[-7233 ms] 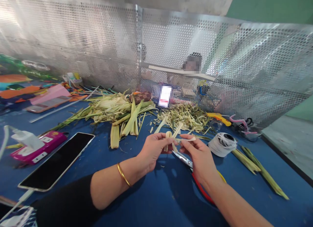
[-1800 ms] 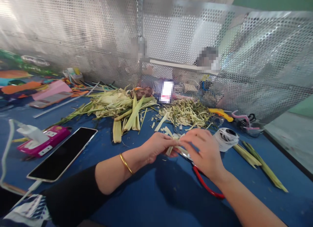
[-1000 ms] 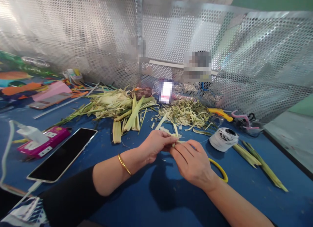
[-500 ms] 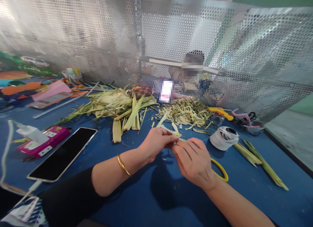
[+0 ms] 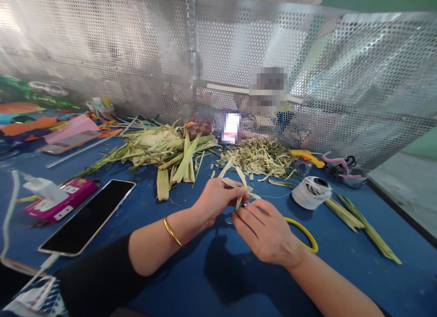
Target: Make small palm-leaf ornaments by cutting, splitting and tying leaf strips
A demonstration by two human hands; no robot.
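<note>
My left hand (image 5: pixel 215 196), closed in a pinch, grips several pale strips of corn husk (image 5: pixel 241 176) that fan out beyond its fingertips. Just to the right and below, my right hand (image 5: pixel 264 230) is closed too, its fingertips close under the husk strips. What lies between those fingers is hidden. A thin thread runs from the strips toward a white spool of thread (image 5: pixel 309 193) on the right. Partly behind my right wrist lies a yellow ring (image 5: pixel 309 237).
Behind my hands are a heap of corn husks (image 5: pixel 153 141) and a pile of shredded husk (image 5: pixel 259 157). On the left lie a phone (image 5: pixel 90 217) and a pink power strip (image 5: pixel 64 201). Husk stalks (image 5: pixel 370 228) and scissors (image 5: pixel 336 161) are at right. A perforated metal screen (image 5: pixel 136 57) stands behind.
My right hand has shifted slightly left and down, its fingertips now lower beneath the strips. The husk strips show more fully. My left hand stays nearly in place, still pinching them.
</note>
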